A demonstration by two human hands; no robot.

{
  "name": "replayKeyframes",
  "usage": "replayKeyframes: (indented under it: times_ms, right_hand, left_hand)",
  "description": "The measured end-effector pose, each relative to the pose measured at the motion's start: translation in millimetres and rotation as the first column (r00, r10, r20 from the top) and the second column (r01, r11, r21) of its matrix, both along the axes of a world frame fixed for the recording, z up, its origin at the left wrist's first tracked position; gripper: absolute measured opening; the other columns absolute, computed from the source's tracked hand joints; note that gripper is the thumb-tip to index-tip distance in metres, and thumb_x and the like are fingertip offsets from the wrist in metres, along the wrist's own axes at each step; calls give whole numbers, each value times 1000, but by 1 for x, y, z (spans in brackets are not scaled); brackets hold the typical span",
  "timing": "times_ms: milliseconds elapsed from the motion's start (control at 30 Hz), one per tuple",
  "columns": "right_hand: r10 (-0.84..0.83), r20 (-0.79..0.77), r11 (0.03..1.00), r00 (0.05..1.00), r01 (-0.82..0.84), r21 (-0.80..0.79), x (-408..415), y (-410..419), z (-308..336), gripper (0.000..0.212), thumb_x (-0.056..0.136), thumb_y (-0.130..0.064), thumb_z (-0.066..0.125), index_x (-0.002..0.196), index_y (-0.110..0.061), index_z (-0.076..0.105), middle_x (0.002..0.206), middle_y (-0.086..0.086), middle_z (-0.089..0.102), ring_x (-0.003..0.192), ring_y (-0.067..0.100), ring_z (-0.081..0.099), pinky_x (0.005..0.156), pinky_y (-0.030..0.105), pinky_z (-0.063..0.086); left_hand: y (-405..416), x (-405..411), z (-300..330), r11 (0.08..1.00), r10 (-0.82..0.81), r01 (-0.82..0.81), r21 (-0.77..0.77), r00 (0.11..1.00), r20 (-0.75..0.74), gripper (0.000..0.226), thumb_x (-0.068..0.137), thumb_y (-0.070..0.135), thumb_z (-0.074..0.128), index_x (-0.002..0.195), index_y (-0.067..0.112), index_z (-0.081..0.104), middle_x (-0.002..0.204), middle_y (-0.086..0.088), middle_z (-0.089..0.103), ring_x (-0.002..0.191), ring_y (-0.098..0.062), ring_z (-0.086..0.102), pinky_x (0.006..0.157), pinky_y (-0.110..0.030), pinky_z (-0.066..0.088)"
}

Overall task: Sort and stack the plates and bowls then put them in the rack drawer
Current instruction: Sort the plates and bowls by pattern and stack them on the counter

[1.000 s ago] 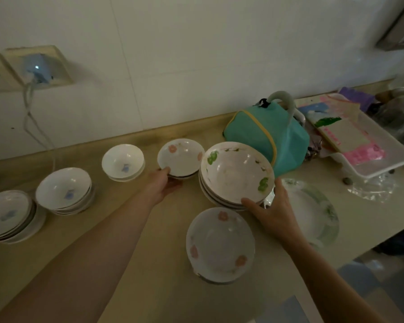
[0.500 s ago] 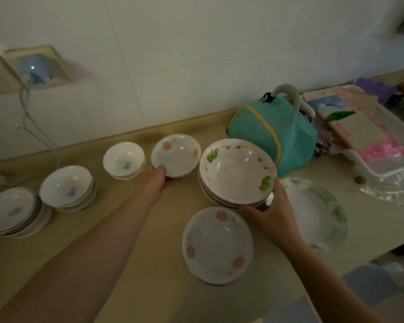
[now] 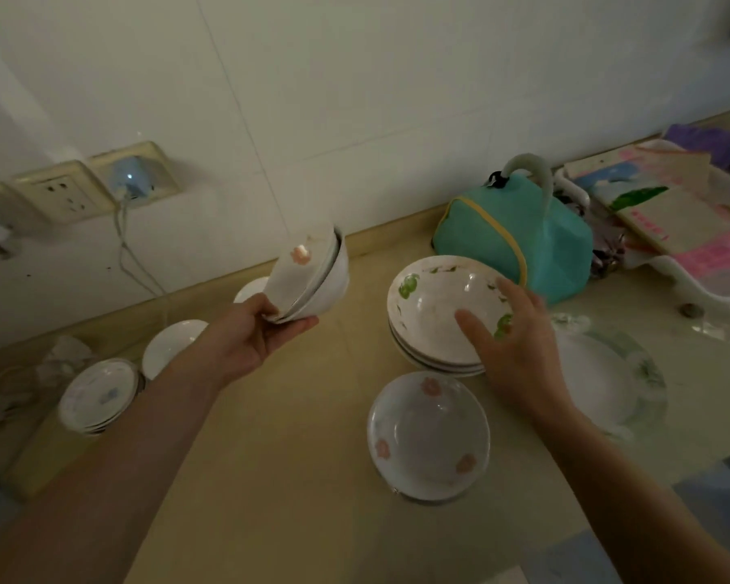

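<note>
Left grip [image 3: 249, 335] pinches tilted pink-flower bowls [image 3: 312, 280]; right grip [image 3: 510, 343] spread above green-leaf stack [image 3: 430, 318].

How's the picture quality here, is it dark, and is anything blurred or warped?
Head view: dim, yellowish light; the right hand over the green-leaf bowl stack is motion-smeared, and the small pink-flower bowls in the left hand are soft. The wide lens bends the wall tile lines and tilts the counter. A plug light glows.

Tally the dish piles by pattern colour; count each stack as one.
Pink: 2, pink bowls in the left hand, pink dish.
Green: 2, leaf bowls, large plate.
Blue: 1, blue plates.
Pattern unseen: 2, near bowl, far bowl.
Total: 7.
</note>
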State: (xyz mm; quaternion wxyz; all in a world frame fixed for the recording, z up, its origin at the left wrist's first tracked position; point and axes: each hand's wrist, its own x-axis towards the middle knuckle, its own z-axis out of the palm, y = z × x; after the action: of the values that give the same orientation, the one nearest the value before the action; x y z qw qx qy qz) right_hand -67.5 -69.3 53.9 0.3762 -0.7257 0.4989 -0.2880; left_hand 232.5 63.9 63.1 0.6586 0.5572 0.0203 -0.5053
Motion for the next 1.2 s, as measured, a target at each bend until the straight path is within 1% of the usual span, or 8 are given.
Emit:
replayKeyframes:
  times_ms: [67,167,300,400,467,733,1033,1200]
  right_hand:
    - [98,114,994,989,-103,42,21,5,19,59,93,-45,67,145,-19,53,146,1,52,121,12,56,95,29,53]
    - [233,223,951,947,-269,151,48,19,39,58,96,-52,60,143,-20,56,140,-5,60,117,10,62,93,41,60]
    - [321,275,873,906,-396,286,64,31,50,48,98,-57,54,127,-21,65,126,-4,67,107,13,67,75,34,65]
    - [264,262,880,928,-343,329,67,32,51,32,98,-47,59,95,-17,70,104,4,73,95,20,72,68,38,66]
    - [210,253,878,944,-296,377,66,31,48,31,97,-37,63,94,-7,72,99,12,74,90,22,74,66,37,66]
    - [102,300,835,948,-246,493,25,35,36,7,93,-3,67,95,-3,74,90,18,76,78,25,78,63,33,64]
    - [-20,143,811,990,-67,582,-31,60,-2,14,83,1,76,90,-11,74,81,1,78,75,15,76,59,29,62]
    - [-60,46,822,997,23,570,-42,67,-22,15,83,3,74,89,-11,71,87,6,76,77,19,76,60,31,63]
  left_hand:
    - [10,-7,7,996,-78,79,33,996,-39,28,95,-3,37,121,-8,45,95,-38,70,79,-39,77,52,-32,61]
    - [18,-19,13,985,-152,153,76,988,-19,13,96,-2,40,107,0,47,92,-33,73,79,-38,77,50,-32,61]
    - [23,-31,8,964,-245,237,119,968,52,15,97,-2,42,111,1,46,85,-26,75,74,-37,76,54,-35,62]
    - [25,-32,3,942,-322,303,143,937,134,25,96,-1,46,121,-1,45,84,-23,76,78,-36,76,60,-36,63]
    - [26,-31,3,923,-379,353,153,904,197,27,96,1,48,123,-3,48,89,-22,77,85,-37,76,66,-39,64]
    - [36,-44,16,838,-539,505,204,712,451,35,85,9,71,119,3,66,104,-18,77,95,-35,75,73,-38,64]
    - [45,-107,-14,750,-660,622,225,690,297,42,79,-5,74,119,6,66,105,-10,77,96,-29,76,74,-39,63]
    - [44,-121,-30,723,-691,619,307,656,302,34,81,-6,72,113,6,70,101,-10,78,90,-25,76,71,-36,63]
